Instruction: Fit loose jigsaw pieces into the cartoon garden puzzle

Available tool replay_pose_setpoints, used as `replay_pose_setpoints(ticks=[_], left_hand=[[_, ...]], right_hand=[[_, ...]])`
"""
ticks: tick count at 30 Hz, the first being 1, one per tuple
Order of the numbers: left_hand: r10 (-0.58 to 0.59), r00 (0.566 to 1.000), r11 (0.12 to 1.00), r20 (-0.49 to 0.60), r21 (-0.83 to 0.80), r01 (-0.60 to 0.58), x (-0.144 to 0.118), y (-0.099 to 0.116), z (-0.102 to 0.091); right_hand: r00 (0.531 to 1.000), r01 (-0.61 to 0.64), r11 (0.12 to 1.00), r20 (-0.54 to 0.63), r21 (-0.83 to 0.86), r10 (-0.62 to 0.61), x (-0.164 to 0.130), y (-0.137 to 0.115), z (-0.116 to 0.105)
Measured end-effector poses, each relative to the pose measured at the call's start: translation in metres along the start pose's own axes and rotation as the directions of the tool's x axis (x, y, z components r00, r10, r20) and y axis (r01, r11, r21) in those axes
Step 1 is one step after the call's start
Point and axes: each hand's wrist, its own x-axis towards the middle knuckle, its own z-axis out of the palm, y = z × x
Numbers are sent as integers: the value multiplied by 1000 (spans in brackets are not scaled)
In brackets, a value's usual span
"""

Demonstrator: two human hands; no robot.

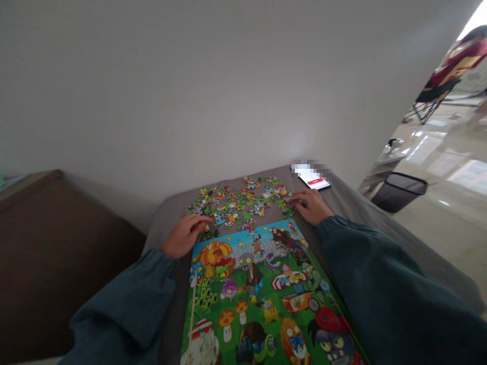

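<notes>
Cardboard pieces: loose puzzle pieces point(243, 203) are lying scattered on the grey table point(167, 213), just beyond the printed picture sheet point(262, 299).
Left hand: the left hand point(185, 235) is resting at the near-left edge of the scatter, fingers curled over a piece; whether it is pinching one, I cannot tell.
Right hand: the right hand point(312, 205) is lying flat at the right edge, fingertips touching pieces, apparently not gripping any.
Handling: the pieces are looking light, thin, stiff and easy to slide; pinching one by opposite edges is likely working best.
Nearby: a phone point(314, 178) is lying beyond the right hand.
</notes>
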Motion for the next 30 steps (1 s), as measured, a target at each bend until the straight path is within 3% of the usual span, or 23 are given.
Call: replay_pose_setpoints(ticks=[2, 6, 10, 14, 18, 24, 30], left_hand=[[59, 998, 995, 22, 83, -61, 4, 2, 2], [104, 992, 972, -70, 221, -86, 17, 17, 10], [152, 986, 956, 68, 244, -164, 29, 34, 26], [46, 996, 951, 83, 303, -69, 29, 31, 39], [-42, 997, 935, 61, 355, 17, 22, 25, 40], [89, 995, 950, 49, 295, -100, 23, 28, 37], [114, 993, 981, -2, 157, -112, 28, 21, 35]], right_hand=[[1000, 0, 1000, 3, -1, 0, 0, 0, 0], [1000, 11, 1000, 3, 1, -11, 1, -1, 0], [999, 30, 1000, 16, -3, -30, 1, -2, -1], [1000, 19, 1000, 23, 5, -19, 1, 0, 1], [999, 16, 1000, 31, 10, -16, 1, 1, 3], [999, 11, 1000, 31, 8, -11, 1, -2, 0], [1000, 6, 1000, 15, 23, -6, 2, -8, -3]])
